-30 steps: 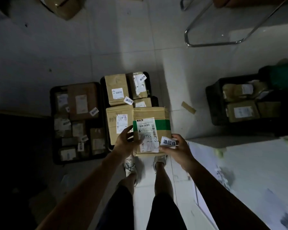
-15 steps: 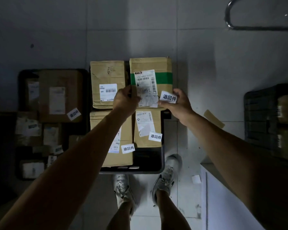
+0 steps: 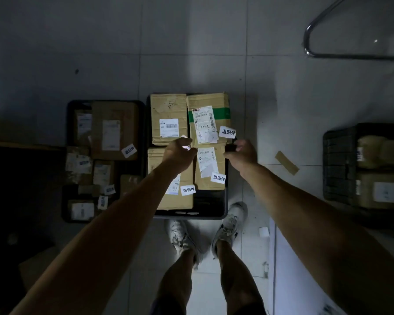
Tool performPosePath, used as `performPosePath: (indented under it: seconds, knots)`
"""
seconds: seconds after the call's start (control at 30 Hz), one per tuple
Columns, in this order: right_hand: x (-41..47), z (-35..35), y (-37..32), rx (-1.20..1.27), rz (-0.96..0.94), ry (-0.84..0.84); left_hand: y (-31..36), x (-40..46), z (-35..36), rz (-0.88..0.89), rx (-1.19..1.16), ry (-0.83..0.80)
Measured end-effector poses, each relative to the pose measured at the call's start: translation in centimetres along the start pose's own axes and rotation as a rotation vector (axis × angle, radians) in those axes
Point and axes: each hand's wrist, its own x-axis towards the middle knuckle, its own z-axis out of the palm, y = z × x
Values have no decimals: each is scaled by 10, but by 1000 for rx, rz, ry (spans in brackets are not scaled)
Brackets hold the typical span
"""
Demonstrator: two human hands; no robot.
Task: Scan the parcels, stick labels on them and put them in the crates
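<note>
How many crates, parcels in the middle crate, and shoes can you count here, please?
Crates: 3
Parcels: 4
Shoes: 2
Total: 9

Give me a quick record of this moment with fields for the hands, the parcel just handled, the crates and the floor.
left hand: above the middle crate, fingers loosely curled, holding nothing that shows
right hand: beside the crate's right edge, fingers curled; grip unclear
green-taped parcel: lies in the far right corner of the middle crate, white sticker at its right edge
middle crate: four boxes visible
left crate: several labelled parcels
right crate: parcels inside, dim
floor: strip of tape, scrap of paper
</note>
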Motion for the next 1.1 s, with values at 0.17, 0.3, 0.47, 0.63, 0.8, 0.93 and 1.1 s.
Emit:
performPosePath:
  seconds: [0.17, 0.3, 0.47, 0.63, 0.8, 0.93, 1.1]
  knots:
    - [-161, -38, -49, -210, -101, -154, 17, -133, -70, 63, 23, -55]
    - [-284, -41, -103, -452, -286, -248, 12, -241, -137, 142, 129, 5]
    - [-398, 8, -162, -786, -578, -422, -35, -368, -223, 162, 161, 224]
    - [-491, 105, -185, -1048, -904, -512, -140, -470, -278, -92, 153, 590]
    - [-609, 209, -159, -1390, -1225, -529, -268, -579, -298, -353, 97, 773]
    - [-714, 295, -119, -1566, -1453, -550, -367, -661, -302, -504, 41, 859]
    - [-850, 403, -52, -1606, -1674, -704, -491, -759, -313, -676, -78, 978]
